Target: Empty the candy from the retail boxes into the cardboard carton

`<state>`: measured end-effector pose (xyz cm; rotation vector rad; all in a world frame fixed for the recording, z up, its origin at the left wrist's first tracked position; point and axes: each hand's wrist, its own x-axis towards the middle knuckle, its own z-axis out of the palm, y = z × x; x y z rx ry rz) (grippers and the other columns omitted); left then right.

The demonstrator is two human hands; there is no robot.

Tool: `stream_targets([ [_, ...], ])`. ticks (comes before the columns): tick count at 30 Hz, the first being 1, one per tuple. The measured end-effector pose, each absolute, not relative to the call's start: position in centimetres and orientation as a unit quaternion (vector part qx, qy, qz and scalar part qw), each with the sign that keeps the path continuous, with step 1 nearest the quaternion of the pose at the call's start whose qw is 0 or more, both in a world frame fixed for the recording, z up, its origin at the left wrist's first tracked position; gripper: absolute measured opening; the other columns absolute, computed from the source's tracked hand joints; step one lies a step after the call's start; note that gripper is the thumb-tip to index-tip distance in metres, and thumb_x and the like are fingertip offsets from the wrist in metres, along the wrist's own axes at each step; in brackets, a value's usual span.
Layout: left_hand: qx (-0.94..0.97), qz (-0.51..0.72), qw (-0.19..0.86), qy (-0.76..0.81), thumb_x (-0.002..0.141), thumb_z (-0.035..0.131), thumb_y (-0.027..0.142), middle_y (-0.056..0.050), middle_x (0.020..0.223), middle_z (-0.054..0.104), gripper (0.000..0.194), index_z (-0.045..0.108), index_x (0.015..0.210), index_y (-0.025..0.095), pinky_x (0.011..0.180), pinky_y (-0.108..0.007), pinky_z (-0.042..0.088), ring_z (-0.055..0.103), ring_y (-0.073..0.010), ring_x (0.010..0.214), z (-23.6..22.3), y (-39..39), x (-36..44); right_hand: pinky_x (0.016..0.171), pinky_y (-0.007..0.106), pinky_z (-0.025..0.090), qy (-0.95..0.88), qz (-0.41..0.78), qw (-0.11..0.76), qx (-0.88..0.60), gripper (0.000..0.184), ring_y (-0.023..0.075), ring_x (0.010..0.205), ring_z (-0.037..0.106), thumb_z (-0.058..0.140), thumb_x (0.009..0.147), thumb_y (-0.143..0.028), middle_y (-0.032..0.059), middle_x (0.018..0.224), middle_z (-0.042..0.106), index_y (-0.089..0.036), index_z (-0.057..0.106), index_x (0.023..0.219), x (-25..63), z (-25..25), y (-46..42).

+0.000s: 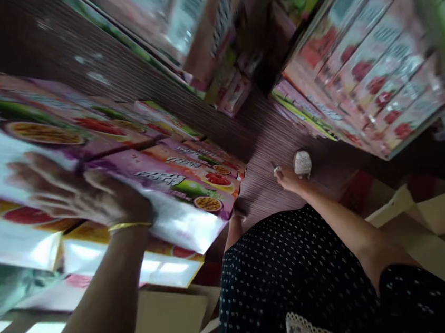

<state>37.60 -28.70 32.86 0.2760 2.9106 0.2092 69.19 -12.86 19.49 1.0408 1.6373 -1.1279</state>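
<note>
My left hand (84, 192), with a yellow bangle on the wrist, lies with its fingers stretched out over the stacked printed boxes (165, 179). Motion smears its fingertips. Purple and orange packaging shows pictures of fruit, and the sides facing me are white. It looks as if the palm touches a purple box, but how firmly I cannot tell. Lower down and to the right, my right hand (284, 178) is closed around a small, thin object with a dark tip (273, 165), too small to name. That hand hangs above the floor, near my foot in a pale shoe (302, 163).
Pink display boxes of packs with red fruit pictures (374, 87) stand at the upper right. More plastic-wrapped packs (152, 5) are at the upper left. Brown cardboard cartons (439, 226) sit at the right, another carton (171, 315) at the bottom. Dark ribbed floor (265, 139) runs between the stacks.
</note>
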Motion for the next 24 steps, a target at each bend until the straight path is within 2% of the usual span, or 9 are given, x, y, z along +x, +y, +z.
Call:
stream_targets([
  [2,0.108,0.095,0.066,0.987,0.096,0.032,0.043,-0.018,0.176,0.021,0.081,0.031,0.168,0.008,0.136,-0.048,0.007,0.015,-0.0320,0.166,33.0,-28.3,38.0,0.066,0.021,0.053,0.638,-0.507,0.378,0.439,0.039,0.0096,0.067,0.069,0.028,0.114,-0.030,0.0062,0.107,0.076,-0.018,0.064,0.123,68.7,24.3,-13.5],
  [4,0.117,0.114,0.079,0.983,0.100,0.032,0.045,-0.020,0.175,0.021,0.077,0.032,0.168,0.008,0.135,-0.056,0.007,0.016,-0.0366,0.165,32.9,-27.9,37.8,0.061,0.019,0.049,0.614,-0.577,0.291,0.453,0.036,0.0079,0.061,0.064,0.033,0.112,-0.032,0.0031,0.095,0.074,-0.017,0.066,0.114,67.1,28.8,-14.0],
  [8,0.098,0.165,0.156,0.969,0.099,0.052,0.036,-0.023,0.176,0.017,0.074,0.037,0.166,0.009,0.135,-0.058,0.004,0.012,-0.0371,0.166,34.3,-27.2,36.6,0.062,0.021,0.045,0.643,-0.626,0.154,0.414,0.028,0.0113,0.069,0.061,0.053,0.102,-0.040,0.0011,0.082,0.068,-0.018,0.069,0.094,61.3,35.9,-14.4],
  [11,0.078,0.281,0.173,0.941,0.094,0.061,0.030,-0.020,0.169,0.037,0.059,0.058,0.151,0.014,0.135,-0.057,0.014,0.027,-0.0355,0.161,37.8,-28.3,37.6,0.066,0.023,0.044,0.676,-0.617,0.098,0.390,0.025,0.0129,0.073,0.058,0.067,0.091,-0.044,-0.0012,0.078,0.064,-0.020,0.065,0.087,55.6,39.9,-15.9],
  [14,-0.011,0.451,0.253,0.856,0.100,0.052,0.044,-0.015,0.125,0.073,0.039,0.074,0.116,0.017,0.120,-0.049,0.045,0.063,-0.0308,0.128,42.2,-31.6,41.3,0.067,0.026,0.046,0.665,-0.638,0.100,0.375,0.030,0.0147,0.072,0.058,0.070,0.088,-0.049,-0.0016,0.076,0.063,-0.022,0.059,0.081,50.4,42.8,-20.0],
  [16,-0.163,0.563,0.349,0.731,0.100,0.047,0.057,-0.011,0.097,0.075,0.046,0.073,0.103,0.019,0.091,-0.040,0.061,0.072,-0.0268,0.096,44.7,-34.5,44.0,0.068,0.028,0.048,0.667,-0.641,0.126,0.358,0.031,0.0162,0.074,0.061,0.066,0.092,-0.047,-0.0005,0.076,0.064,-0.023,0.056,0.077,48.0,44.3,-23.9],
  [19,-0.326,0.688,0.375,0.530,0.098,0.050,0.060,-0.005,0.086,0.071,0.042,0.068,0.103,0.022,0.056,-0.028,0.055,0.065,-0.0183,0.067,46.9,-39.6,45.6,0.083,0.031,0.053,0.736,-0.592,0.143,0.296,0.026,0.0177,0.086,0.065,0.067,0.094,-0.037,0.0017,0.084,0.068,-0.023,0.057,0.074,45.8,45.5,-29.8],
  [21,-0.360,0.718,0.357,0.477,0.096,0.059,0.058,-0.002,0.075,0.066,0.037,0.065,0.096,0.022,0.046,-0.022,0.045,0.055,-0.0129,0.055,47.2,-43.3,44.8,0.094,0.032,0.054,0.784,-0.556,0.155,0.229,0.025,0.0180,0.095,0.066,0.068,0.095,-0.034,0.0033,0.092,0.069,-0.023,0.058,0.074,44.5,45.5,-33.0],
  [24,-0.362,0.734,0.337,0.466,0.086,0.073,0.063,0.004,0.057,0.047,0.046,0.061,0.082,0.019,0.041,-0.017,0.034,0.041,-0.0073,0.046,46.5,-48.9,42.0,0.095,0.030,0.056,0.787,-0.555,0.217,0.157,0.025,0.0172,0.097,0.069,0.055,0.105,-0.036,0.0049,0.099,0.072,-0.021,0.066,0.087,41.4,44.7,-36.2],
])
